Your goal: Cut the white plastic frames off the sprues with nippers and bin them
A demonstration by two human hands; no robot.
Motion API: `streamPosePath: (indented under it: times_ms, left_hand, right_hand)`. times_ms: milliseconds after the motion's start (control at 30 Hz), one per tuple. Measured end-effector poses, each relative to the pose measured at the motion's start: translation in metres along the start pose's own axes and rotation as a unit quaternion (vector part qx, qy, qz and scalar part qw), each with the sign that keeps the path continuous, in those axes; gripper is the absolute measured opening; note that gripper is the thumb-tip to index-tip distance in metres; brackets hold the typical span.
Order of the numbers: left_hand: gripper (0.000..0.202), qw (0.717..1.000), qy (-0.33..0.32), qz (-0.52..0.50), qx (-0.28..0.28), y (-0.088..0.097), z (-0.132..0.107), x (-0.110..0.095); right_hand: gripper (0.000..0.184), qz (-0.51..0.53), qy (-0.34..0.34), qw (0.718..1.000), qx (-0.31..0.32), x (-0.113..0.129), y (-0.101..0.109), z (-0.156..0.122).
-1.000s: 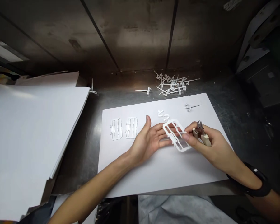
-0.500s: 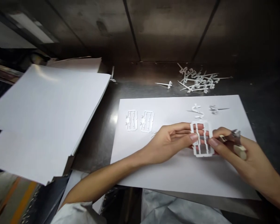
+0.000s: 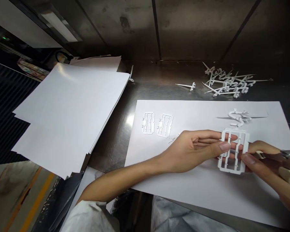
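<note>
A white plastic frame [image 3: 241,161] with thin inner bars is held up over the white paper sheet by both hands. My left hand [image 3: 190,153] pinches its left side, thumb in front and fingers behind. My right hand [image 3: 265,161] grips the right edge between thumb and fingers. A pair of nippers [image 3: 286,172] rests in the right palm, partly hidden. Just beyond the frame's top edge is a curved white sprue [image 3: 236,120]; whether it joins the frame I cannot tell. Two similar frames, a left one [image 3: 149,123] and a right one [image 3: 165,125], lie flat on the paper.
Behind the paper sheet [image 3: 183,193], a heap of white sprue pieces [image 3: 228,82] lies on the metal table [image 3: 159,87], with one single sprue piece [image 3: 187,86] to its left. A stack of large white sheets [image 3: 70,109] stands at left. A metal wall [image 3: 188,32] rises behind.
The view has shifted, so the scene sits further right. Both hands still hold the frame, now slightly tilted, and its curved sprue overlaps the pieces lying behind it.
</note>
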State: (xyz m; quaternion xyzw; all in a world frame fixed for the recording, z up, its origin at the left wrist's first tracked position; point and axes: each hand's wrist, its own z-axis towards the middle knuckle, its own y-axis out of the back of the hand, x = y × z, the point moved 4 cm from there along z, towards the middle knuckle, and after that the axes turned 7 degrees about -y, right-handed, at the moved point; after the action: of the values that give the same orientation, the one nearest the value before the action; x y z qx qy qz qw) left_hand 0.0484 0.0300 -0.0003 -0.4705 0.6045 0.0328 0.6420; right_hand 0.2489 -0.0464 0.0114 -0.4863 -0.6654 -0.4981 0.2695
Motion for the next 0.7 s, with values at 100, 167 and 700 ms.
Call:
streamPosePath:
  times_ms: [100,167,700]
  left_hand:
    - [0.052,1.0,-0.002,0.007,0.029,0.001,0.0,0.0]
    - [0.048,0.999,-0.005,0.014,0.035,0.001,0.0,0.0]
    - [0.036,0.999,0.013,0.029,0.002,-0.002,0.004,-0.005]
  right_hand:
    - [0.032,-0.004,-0.005,1.0,0.005,0.0,0.002,0.001]
    - [0.038,-0.007,-0.006,1.0,0.012,-0.002,0.003,0.002]
    - [0.037,-0.002,0.046,0.996,0.073,-0.001,0.001,0.011]
